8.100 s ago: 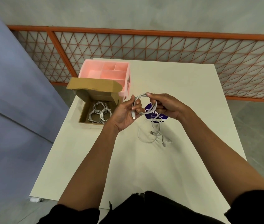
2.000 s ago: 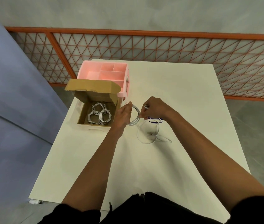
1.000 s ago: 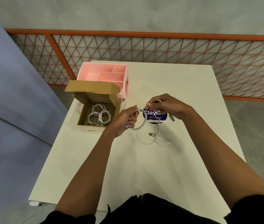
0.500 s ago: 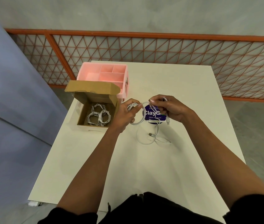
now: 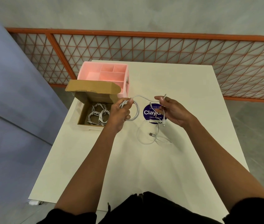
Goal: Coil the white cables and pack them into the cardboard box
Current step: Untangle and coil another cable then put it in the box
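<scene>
The left hand (image 5: 121,114) grips the part-wound thin white cable coil (image 5: 135,110); the right hand (image 5: 172,110) pinches its free tail. Lay the tail round in even, untwisted loops, then set the coil in the open brown cardboard box (image 5: 95,97) at 9 o'clock. A loose white cable (image 5: 145,139) lies at 6 o'clock on the white table (image 5: 160,172). An orange lattice railing (image 5: 144,33) stands at 12 o'clock.

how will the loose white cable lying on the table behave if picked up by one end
Probably floppy: the loose cable lies in slack, uneven loops, so it would likely trail and unravel. Likely light: the held cable between left hand and right hand droops only gently. Its plug may swing.
</scene>
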The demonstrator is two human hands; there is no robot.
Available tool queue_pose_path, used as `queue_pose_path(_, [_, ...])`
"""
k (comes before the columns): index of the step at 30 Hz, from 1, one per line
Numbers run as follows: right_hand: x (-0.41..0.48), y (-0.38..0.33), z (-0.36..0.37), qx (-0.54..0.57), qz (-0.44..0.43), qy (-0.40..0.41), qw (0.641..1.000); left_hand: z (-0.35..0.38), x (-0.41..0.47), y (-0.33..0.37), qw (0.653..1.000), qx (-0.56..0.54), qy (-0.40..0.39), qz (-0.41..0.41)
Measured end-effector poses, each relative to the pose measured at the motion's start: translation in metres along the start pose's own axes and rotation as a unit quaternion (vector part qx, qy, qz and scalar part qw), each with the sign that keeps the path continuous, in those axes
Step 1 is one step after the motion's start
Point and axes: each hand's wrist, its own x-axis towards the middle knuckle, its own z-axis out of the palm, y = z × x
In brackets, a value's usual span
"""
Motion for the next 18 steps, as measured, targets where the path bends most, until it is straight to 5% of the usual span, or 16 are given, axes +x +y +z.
queue_pose_path(4, [0.003,-0.003,0.002,-0.153,-0.054,0.0,0.987,0.001,-0.001,-0.003,1.0,-0.019,0.001,-0.013])
queue_pose_path(9, [0.011,-0.012,0.003,-0.421,-0.087,0.052,0.901,-0.003,-0.001,-0.004,0.999,-0.028,0.005,-0.02])
queue_pose_path(12, [0.013,-0.01,0.006,-0.361,-0.092,0.081,0.925,-0.002,-0.003,-0.002,0.999,-0.028,-0.002,-0.019])
queue_pose_path(18, [0.017,0.001,0.021,-0.026,-0.06,0.138,0.988,0.004,-0.01,0.001,0.997,-0.026,-0.064,-0.037])
